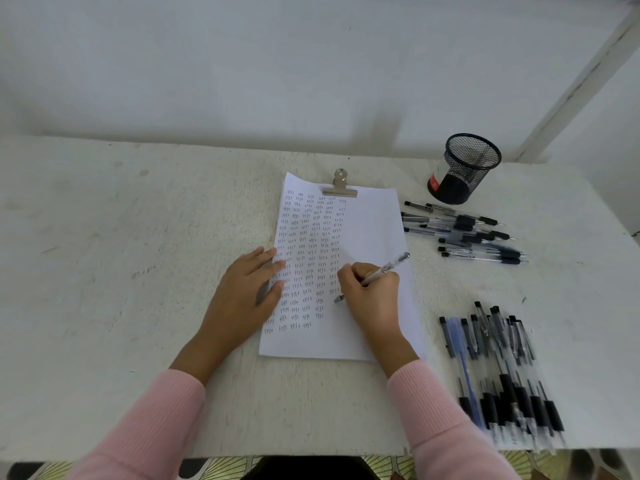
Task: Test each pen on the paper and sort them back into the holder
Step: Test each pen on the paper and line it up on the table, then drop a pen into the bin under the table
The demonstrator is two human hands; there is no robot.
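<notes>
The fingers (347, 274) of the right hand (374, 299) are curled round a clear pen (388, 268) in a writing grip. Its tip rests on the paper (374, 223) at the foot of the rightmost written column, and its capped end slants up and away toward the paper's right edge. The left hand (249, 289) lies flat with straight fingers, its fingertips over the paper's left edge and its palm on the table just beside that edge; it holds nothing. Both wrists come out of pink sleeves (145, 427) below the paper's near edge.

The white table (138, 271) carries everything. The paper lies at its middle, a white sheet whose left half is filled with columns of the small handwritten word "test", while its right half is blank. Right of the paper's near corner lies the larger pile of pens (502, 375), roughly lengthwise to the sheet, with the black grips toward the person. Right of the paper's upper half lies a smaller pile of pens (464, 230), set crosswise, with tips pointing away from the sheet. The black mesh holder (464, 168) stands upright beyond the paper's far right corner, apart from it, with a red label low on its side. A metal clip (340, 187) grips the paper's top edge near the middle.
</notes>
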